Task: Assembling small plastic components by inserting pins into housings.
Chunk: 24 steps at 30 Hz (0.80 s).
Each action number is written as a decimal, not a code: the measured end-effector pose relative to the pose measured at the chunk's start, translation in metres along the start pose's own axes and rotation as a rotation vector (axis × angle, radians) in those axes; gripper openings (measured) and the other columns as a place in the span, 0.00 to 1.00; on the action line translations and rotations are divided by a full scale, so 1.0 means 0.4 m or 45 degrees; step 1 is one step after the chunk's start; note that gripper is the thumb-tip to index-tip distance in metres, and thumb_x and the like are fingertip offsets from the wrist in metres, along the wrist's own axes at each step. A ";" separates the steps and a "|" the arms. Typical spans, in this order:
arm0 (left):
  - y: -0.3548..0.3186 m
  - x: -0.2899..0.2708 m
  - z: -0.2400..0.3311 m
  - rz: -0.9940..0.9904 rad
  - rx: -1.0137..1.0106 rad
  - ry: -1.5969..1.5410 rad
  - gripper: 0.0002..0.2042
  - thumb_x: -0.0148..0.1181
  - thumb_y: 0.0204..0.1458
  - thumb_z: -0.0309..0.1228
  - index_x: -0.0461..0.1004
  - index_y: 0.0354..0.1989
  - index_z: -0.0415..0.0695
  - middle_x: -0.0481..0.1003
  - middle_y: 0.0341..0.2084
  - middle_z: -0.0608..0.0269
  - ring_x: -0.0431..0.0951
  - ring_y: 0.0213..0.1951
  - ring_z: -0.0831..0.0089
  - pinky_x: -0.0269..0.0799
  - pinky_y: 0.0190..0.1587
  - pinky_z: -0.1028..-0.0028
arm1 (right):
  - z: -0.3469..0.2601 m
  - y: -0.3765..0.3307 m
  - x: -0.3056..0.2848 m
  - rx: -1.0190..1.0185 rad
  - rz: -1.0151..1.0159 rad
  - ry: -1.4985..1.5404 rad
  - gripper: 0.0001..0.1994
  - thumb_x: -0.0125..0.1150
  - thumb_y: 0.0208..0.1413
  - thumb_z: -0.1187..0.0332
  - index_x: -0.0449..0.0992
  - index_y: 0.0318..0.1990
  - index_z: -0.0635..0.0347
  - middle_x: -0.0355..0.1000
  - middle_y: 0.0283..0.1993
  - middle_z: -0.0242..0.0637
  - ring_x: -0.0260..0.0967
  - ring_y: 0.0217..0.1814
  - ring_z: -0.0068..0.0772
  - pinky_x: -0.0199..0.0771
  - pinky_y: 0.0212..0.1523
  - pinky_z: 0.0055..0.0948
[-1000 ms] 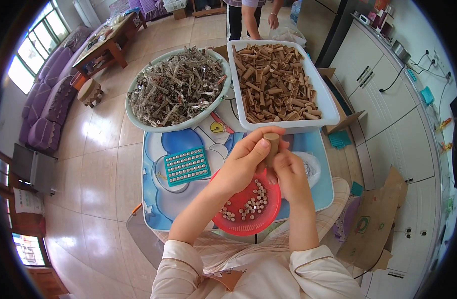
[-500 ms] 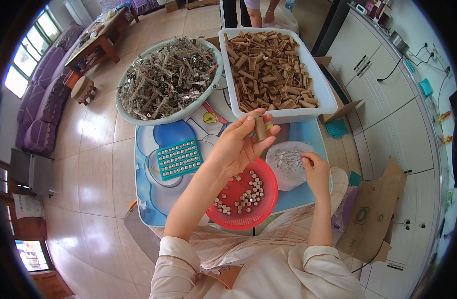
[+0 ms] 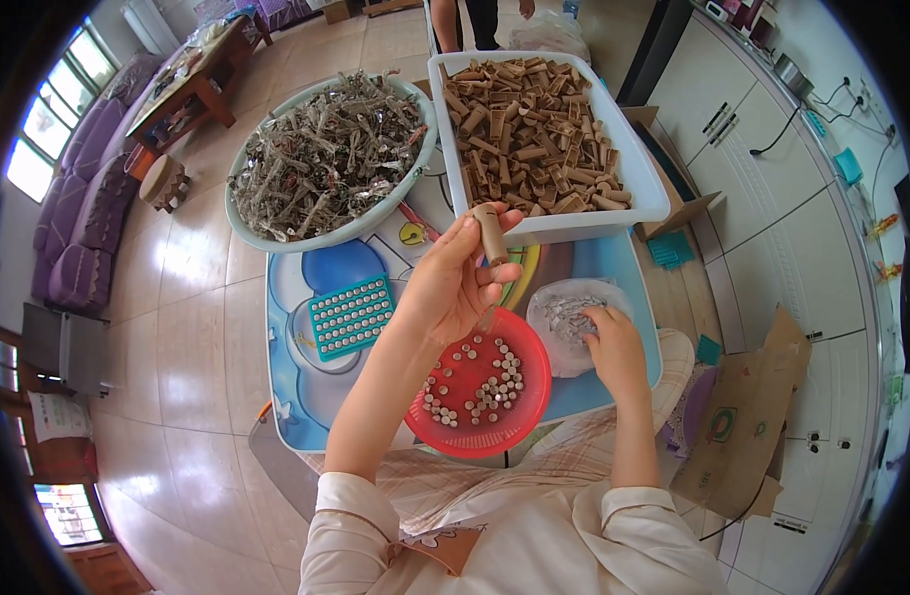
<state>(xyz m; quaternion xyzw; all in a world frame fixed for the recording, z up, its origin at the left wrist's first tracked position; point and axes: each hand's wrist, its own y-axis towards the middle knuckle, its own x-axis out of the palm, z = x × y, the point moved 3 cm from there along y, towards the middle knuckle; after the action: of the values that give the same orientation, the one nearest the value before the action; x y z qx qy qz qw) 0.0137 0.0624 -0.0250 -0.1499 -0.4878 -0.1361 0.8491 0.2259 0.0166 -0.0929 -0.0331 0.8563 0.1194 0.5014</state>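
My left hand (image 3: 449, 290) is closed around a brown half-round casing (image 3: 490, 236), held upright above the table between thumb and fingers. My right hand (image 3: 613, 342) reaches into a pale bag-lined dish (image 3: 562, 355) of small silvery metal pieces (image 3: 571, 315). Its fingers are drawn together among the pieces, and what they grip is hidden. Below my left hand stands a red plastic basin (image 3: 462, 397) with many small round silvery discs (image 3: 491, 399). A teal tray (image 3: 352, 317) filled with rows of similar discs lies left of my left forearm.
A white tub (image 3: 653, 203) of brown casings stands at the far side of the table (image 3: 306, 397). Left of it is a pale oval basin (image 3: 251, 233) heaped with tangled metallic strips. Cardboard (image 3: 737, 426) leans at the right. Another person's legs (image 3: 475, 25) show beyond the tub.
My left hand has come slightly left and down, still holding the casing. My right hand has moved left, deeper over the metal pieces. The person beyond the tub has shifted.
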 end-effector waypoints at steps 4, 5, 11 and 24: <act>0.002 -0.009 -0.005 -0.047 0.000 -0.016 0.15 0.37 0.57 0.36 0.59 0.48 0.42 0.66 0.46 0.61 0.72 0.21 0.78 0.73 0.17 0.86 | 0.006 0.000 0.010 0.082 -0.049 -0.044 0.13 0.56 0.39 0.79 0.68 0.37 0.62 0.67 0.31 0.45 0.66 0.34 0.47 0.65 0.34 0.38; 0.001 -0.009 -0.005 -0.048 0.000 -0.016 0.15 0.37 0.57 0.36 0.59 0.48 0.42 0.66 0.46 0.61 0.72 0.21 0.78 0.73 0.17 0.86 | 0.006 0.001 0.012 0.081 -0.048 -0.045 0.13 0.56 0.39 0.79 0.68 0.37 0.62 0.67 0.31 0.45 0.66 0.34 0.47 0.65 0.34 0.38; 0.001 -0.005 -0.007 -0.101 -0.009 -0.063 0.13 0.33 0.58 0.34 0.58 0.47 0.42 0.66 0.46 0.59 0.76 0.25 0.72 0.74 0.18 0.83 | 0.000 0.003 0.022 0.050 -0.028 -0.061 0.13 0.55 0.39 0.80 0.67 0.36 0.61 0.67 0.30 0.45 0.66 0.34 0.47 0.65 0.34 0.39; -0.003 -0.008 -0.002 0.028 0.011 -0.076 0.16 0.34 0.58 0.36 0.58 0.49 0.39 0.67 0.43 0.59 0.74 0.39 0.60 0.79 0.29 0.76 | -0.016 -0.005 -0.004 -0.041 0.115 0.067 0.09 0.49 0.45 0.79 0.66 0.36 0.62 0.67 0.31 0.44 0.64 0.36 0.47 0.64 0.36 0.37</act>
<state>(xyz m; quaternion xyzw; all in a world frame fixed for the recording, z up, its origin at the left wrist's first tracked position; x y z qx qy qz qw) 0.0123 0.0611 -0.0281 -0.1555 -0.5117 -0.1203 0.8364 0.2218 0.0131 -0.0888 -0.0056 0.8678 0.1548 0.4721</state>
